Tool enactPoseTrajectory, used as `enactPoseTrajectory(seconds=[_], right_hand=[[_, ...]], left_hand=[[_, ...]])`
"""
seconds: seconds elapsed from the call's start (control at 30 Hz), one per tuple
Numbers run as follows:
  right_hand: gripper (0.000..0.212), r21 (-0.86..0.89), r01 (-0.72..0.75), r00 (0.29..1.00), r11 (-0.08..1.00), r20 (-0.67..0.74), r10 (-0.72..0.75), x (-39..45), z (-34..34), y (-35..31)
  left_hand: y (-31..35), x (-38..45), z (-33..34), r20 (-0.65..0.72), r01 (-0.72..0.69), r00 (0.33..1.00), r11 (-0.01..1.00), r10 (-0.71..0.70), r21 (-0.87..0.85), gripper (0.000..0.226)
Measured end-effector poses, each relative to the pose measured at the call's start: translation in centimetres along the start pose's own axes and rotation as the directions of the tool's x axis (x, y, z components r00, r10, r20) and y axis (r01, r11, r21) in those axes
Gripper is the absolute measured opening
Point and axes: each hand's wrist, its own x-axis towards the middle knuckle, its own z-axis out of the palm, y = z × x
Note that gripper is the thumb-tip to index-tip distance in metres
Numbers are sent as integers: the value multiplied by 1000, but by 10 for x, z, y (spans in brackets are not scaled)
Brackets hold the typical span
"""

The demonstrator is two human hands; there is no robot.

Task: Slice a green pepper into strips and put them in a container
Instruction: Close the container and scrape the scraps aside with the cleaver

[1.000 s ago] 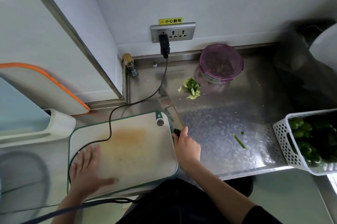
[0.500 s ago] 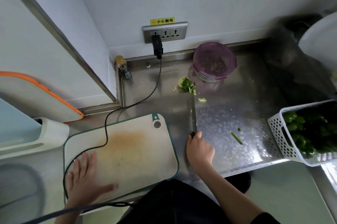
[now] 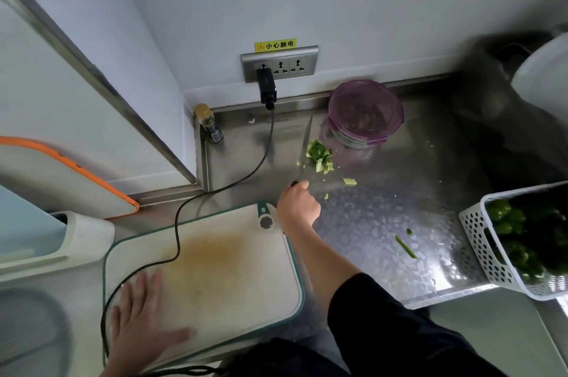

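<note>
R hand (image 3: pixel 298 206) is stretched fwd past the far R corner of the cutting board (image 3: pixel 215 266), forearm running up from the dark sleeve (image 3: pixel 384 324) at the bottom edge. Fingers are curled tight round the handle of a knife (image 3: pixel 305 149), knuckles up. L hand (image 3: pixel 140 319) lies flat, palm down, fingers spread, on the near L part of the board, holding nothing.

Knife's long axis runs away from the person toward the back wall, tip pointing at the wall, leaning a bit R. Blade is seen edge-on, so it looks thin; its R side sits just beside, maybe touching, a pile of green pepper scraps (image 3: pixel 319 158) on the steel counter (image 3: pixel 384 223). A few small bits trail to the R of the pile. One green pepper strip (image 3: pixel 405 246) lies apart, nearer the counter's front edge, long axis diagonal.

Containers: round purple-lidded container (image 3: pixel 365 114) at the back by the wall, lid on, dark contents inside, can't tell what exactly. White perforated basket (image 3: pixel 498 253) at the R edge holds whole green peppers (image 3: pixel 504 220).

Board top is bare apart from a brownish stain and a black power cord (image 3: pixel 176 241) crossing its L side, coming from a plug in the wall socket (image 3: pixel 279 64). Small bottle (image 3: pixel 209 123) w/ a gold cap stands in the back corner.
</note>
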Motion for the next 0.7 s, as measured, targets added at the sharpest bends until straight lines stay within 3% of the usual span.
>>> enactPoseTrajectory(seconds=[0.17,0.33,0.43,0.53,0.63,0.7], right_hand=[[31,8,-137,991,991,3,137,-17,2,31],[21,138,-290,956,947,1,292,-53,9,71],[16,196,-390,916,900,-18,401,-65,12,95],[30,295,-466,867,834,-37,497,-74,10,110],[35,324,-431,879,842,-60,473,-81,7,100],[29,305,-312,934,900,-75,349,-81,5,82]], left_hand=[[6,0,-1,-21,16,1000,1000,-15,26,151],[5,3,7,-69,32,997,993,-25,112,155],[0,5,12,18,-26,1000,999,25,34,148],[-12,9,17,76,-61,995,997,57,47,136],[-40,29,30,118,12,993,986,-32,167,131],[-33,27,22,58,17,998,980,-29,198,145]])
